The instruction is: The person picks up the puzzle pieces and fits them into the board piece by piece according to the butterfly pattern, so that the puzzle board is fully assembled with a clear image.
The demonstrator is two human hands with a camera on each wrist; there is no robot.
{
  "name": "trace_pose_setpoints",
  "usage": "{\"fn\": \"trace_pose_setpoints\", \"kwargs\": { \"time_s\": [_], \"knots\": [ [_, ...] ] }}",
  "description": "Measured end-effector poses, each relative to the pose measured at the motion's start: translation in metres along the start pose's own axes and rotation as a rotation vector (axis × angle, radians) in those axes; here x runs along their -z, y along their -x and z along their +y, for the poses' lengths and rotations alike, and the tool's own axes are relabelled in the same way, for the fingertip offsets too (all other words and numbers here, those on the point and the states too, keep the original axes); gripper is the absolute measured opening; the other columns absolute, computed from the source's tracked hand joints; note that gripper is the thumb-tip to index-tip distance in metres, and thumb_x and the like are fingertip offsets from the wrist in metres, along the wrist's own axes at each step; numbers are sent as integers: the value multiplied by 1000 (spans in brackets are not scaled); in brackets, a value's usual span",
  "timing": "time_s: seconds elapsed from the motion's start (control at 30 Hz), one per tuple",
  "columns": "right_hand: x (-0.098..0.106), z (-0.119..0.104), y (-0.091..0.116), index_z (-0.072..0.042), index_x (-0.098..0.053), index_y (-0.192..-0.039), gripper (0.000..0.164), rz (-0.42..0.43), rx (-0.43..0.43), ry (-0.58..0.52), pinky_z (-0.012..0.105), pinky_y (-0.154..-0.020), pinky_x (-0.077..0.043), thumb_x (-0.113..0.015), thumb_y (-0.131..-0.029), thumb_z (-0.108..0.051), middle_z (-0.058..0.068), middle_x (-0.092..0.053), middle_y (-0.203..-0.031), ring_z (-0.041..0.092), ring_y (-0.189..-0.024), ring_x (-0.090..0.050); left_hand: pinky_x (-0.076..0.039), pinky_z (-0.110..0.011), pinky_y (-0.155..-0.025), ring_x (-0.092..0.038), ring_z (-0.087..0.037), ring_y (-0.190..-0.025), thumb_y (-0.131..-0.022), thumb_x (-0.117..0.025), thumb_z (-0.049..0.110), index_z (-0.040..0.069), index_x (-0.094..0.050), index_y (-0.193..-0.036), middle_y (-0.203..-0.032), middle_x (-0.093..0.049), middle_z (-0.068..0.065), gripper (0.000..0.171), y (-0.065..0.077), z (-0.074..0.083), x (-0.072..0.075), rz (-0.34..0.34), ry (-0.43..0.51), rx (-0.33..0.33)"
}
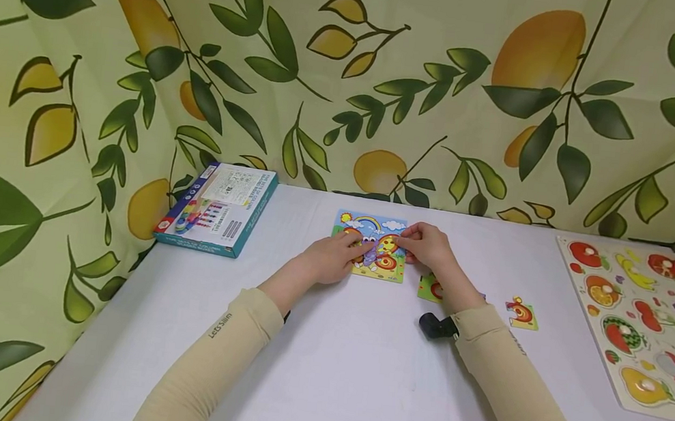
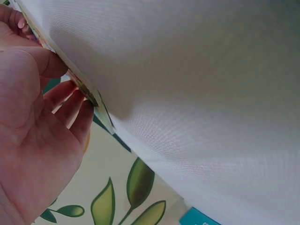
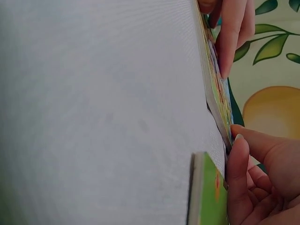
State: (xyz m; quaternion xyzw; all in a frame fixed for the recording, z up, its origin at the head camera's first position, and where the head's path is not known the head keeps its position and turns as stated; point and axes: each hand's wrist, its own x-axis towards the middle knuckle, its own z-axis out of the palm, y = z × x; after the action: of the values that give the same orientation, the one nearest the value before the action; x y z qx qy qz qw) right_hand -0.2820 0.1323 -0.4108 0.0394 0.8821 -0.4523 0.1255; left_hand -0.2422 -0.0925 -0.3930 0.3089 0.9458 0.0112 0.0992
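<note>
A butterfly jigsaw puzzle (image 1: 380, 248) with a rainbow and clouds lies flat near the back of the table. My left hand (image 1: 330, 259) rests on its left part, fingers fairly straight across the picture. In the left wrist view the thumb of the left hand (image 2: 44, 112) lies at the board's near side. At the right edge of the puzzle, my right hand (image 1: 430, 249) pinches with thumb and index finger, its other fingers curled in the right wrist view. Partly hidden under the right forearm is a green puzzle piece (image 1: 430, 288). Another loose piece (image 1: 522, 314) lies farther right.
A teal and white box (image 1: 218, 208) lies at the back left. A wooden fruit peg board (image 1: 640, 325) occupies the right side. By the right wrist is a black device (image 1: 436, 326). Patterned cloth (image 1: 337, 101) hangs behind the white table (image 1: 344, 383).
</note>
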Motion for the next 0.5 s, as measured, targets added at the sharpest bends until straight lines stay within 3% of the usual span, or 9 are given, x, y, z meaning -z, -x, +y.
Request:
{"fn": "trace_pose_setpoints", "kwargs": {
  "time_s": [0.2, 0.5],
  "knots": [
    [0, 0, -1, -4, -55, -112, 32, -3, 9, 27, 18, -54, -44, -68, -94, -27, 7, -51, -87, 12, -57, -53, -37, -38, -109, -35, -22, -135, -104, -43, 23, 27, -27, -155, -151, -34, -4, 54, -1, 0, 0, -10, -18, 6],
    [3, 0, -3, -7, -57, -115, 30, -79, -10, 20, 21, -58, -43, -68, -94, -25, 9, -51, -94, 16, -65, -53, -37, -38, -108, -36, -23, -134, -104, -43, 20, 25, -29, -155, -149, -35, -5, 53, -1, -1, 0, 0, -17, -13]
  ]
}}
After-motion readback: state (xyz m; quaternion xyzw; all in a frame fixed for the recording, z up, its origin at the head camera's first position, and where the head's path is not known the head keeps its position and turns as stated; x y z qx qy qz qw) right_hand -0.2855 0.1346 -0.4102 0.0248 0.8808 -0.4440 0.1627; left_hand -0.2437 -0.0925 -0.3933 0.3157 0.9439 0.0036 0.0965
